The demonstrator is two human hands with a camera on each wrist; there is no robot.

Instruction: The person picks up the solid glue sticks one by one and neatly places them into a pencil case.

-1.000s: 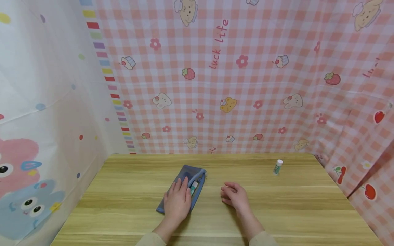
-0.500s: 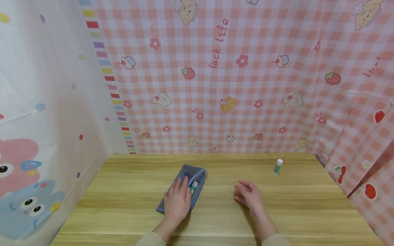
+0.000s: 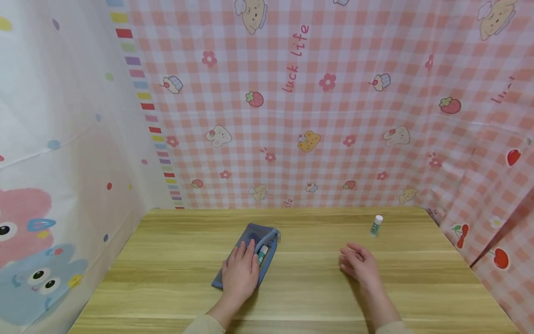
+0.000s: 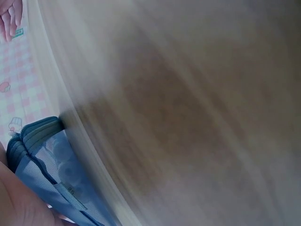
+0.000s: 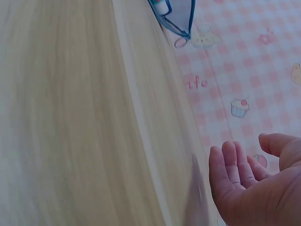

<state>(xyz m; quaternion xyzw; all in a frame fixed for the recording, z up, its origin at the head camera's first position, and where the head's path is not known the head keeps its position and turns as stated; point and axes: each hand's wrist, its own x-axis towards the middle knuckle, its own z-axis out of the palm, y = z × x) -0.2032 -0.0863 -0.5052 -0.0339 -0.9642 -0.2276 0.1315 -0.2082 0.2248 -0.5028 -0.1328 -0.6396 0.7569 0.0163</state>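
My left hand (image 3: 240,273) lies with fairly straight fingers on a blue mesh zip pouch (image 3: 259,230). The pouch's zip side gapes, and a glue stick (image 3: 262,254) with a white cap shows inside. In the left wrist view the pouch (image 4: 70,176) rises beside the edge of the palm. My right hand (image 3: 362,265) hovers over the table on the right, fingers loosely bent and holding nothing; the right wrist view shows its palm (image 5: 258,197) bare. Just beyond it a second glue stick (image 3: 376,225), green with a white cap, stands upright.
The wood-grain table (image 3: 304,297) reaches back to a pink checked cloth (image 3: 308,111). A white cloth with cartoon figures (image 3: 75,153) hangs along the left, and more checked cloth (image 3: 471,204) closes the right side.
My right hand has moved steadily rightward from near the pouch, closer to the standing glue stick. The left hand and the pouch have stayed in place.
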